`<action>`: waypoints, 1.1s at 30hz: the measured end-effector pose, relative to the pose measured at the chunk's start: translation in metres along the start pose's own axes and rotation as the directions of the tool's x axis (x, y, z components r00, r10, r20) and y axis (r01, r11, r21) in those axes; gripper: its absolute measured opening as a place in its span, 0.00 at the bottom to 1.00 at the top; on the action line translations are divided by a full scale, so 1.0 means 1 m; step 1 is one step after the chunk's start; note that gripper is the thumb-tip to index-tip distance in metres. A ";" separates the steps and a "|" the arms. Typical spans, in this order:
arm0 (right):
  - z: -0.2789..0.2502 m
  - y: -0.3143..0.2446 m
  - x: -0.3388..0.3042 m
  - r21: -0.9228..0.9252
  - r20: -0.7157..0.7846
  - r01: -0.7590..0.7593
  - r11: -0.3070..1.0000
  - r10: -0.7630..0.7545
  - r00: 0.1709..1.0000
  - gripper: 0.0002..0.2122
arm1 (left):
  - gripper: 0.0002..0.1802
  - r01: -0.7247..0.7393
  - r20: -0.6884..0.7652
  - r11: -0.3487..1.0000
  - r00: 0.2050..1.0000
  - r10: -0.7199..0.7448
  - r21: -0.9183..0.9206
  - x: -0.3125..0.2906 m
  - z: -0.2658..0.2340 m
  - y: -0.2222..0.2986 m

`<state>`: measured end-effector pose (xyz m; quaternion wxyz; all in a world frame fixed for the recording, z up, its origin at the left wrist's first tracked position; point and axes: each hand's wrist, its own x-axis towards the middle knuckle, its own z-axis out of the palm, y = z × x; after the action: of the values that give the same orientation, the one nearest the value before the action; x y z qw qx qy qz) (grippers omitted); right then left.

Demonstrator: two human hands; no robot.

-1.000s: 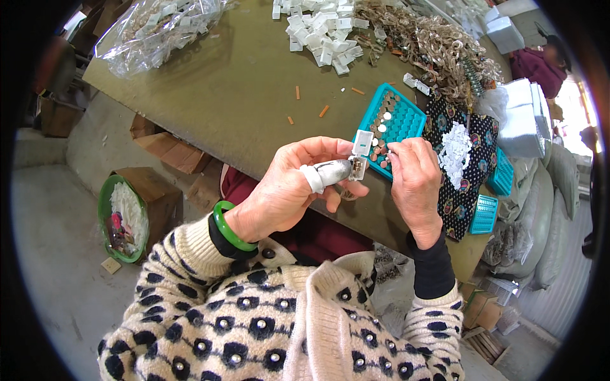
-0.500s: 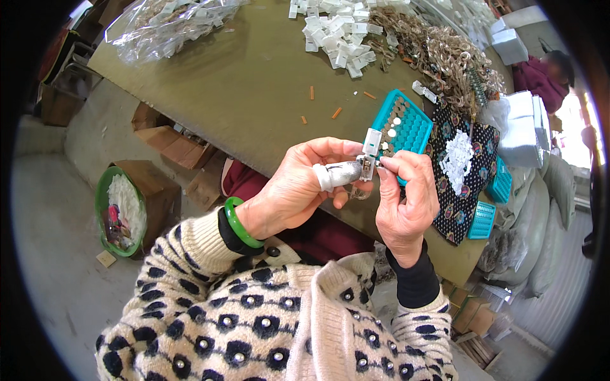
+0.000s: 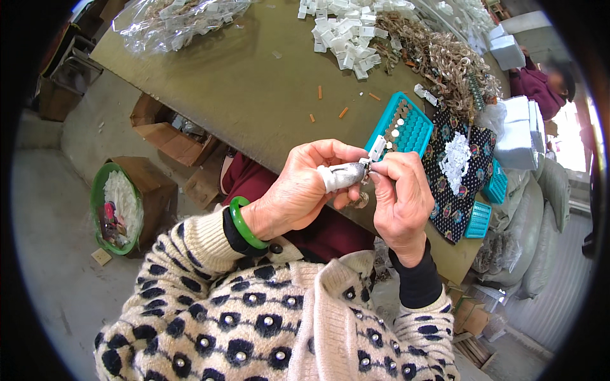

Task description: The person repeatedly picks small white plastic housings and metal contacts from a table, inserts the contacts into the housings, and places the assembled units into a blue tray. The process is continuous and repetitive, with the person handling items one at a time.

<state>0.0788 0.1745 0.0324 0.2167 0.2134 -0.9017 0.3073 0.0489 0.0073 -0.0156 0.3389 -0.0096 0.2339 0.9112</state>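
Observation:
My left hand (image 3: 298, 187) is closed on a small white plastic case (image 3: 377, 147), its lid flap tilted up. A white wrap with a grey patch (image 3: 343, 176) covers my left thumb. Thumb and index finger of my right hand (image 3: 405, 200) pinch together at the case's near right edge; whatever is between them is too small to make out. The case's inside is mostly hidden by my fingers. Just beyond my hands lies a teal tray (image 3: 416, 130) of round pockets, some holding small grey and shiny discs.
White plastic cases (image 3: 346, 41) are heaped at the back, beside tangled wire bundles (image 3: 451, 60). Small white pieces (image 3: 456, 162) lie on a patterned cloth (image 3: 480, 143) at right. A clear bag (image 3: 181, 25) sits far left; a green basin (image 3: 100, 203) stands on the floor. Another person (image 3: 540, 86) is at far right.
The case has turned in my left hand, so its lid now shows narrower and tilted to the right. My right fingertips have come in closer over it.

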 end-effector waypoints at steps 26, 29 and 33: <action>0.003 0.003 -0.013 0.601 -0.040 -0.408 0.687 0.535 0.844 0.10 | 0.13 0.055 0.062 0.995 0.996 -0.060 0.080 0.000 0.005 -0.005; 0.005 0.002 -0.017 0.516 -0.137 -0.345 0.784 0.474 0.870 0.09 | 0.13 0.064 0.068 0.997 0.995 -0.068 0.052 0.000 0.008 -0.005; 0.008 0.005 -0.019 0.269 -0.269 -0.161 0.950 0.235 0.934 0.07 | 0.12 0.009 0.063 0.992 0.998 -0.017 0.123 -0.001 0.011 -0.009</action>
<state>0.0892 0.1777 0.0145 0.2901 0.0968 -0.8313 0.4641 0.0573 0.0176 -0.0092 0.3521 0.0388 0.2784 0.8927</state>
